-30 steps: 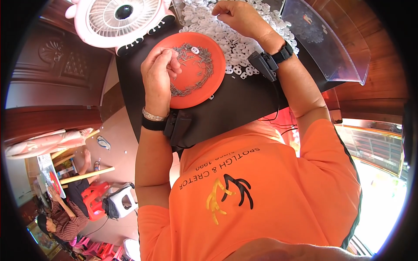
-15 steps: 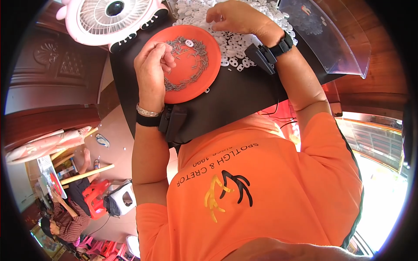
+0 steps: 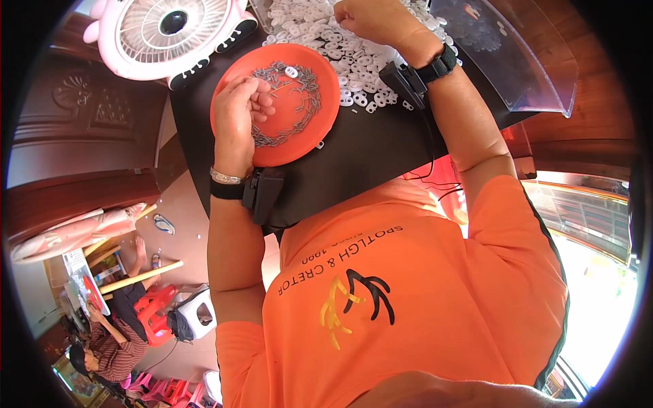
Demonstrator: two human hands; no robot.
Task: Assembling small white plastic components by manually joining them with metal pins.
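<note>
While the left hand [image 3: 239,105] is curled, fingers bunched, over a round red plate [image 3: 331,95], whether anything is pinched cannot be told. Right of that grip, small grey metal pins [image 3: 313,102] are spread in a ring with one white two-holed piece [image 3: 291,71]. The right hand [image 3: 381,22] is held, fingers bent, over heaped white pieces [image 3: 354,64], its contents unclear.

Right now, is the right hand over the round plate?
No, the right hand is over the heap of white pieces, and the left hand is over the plate.
</note>
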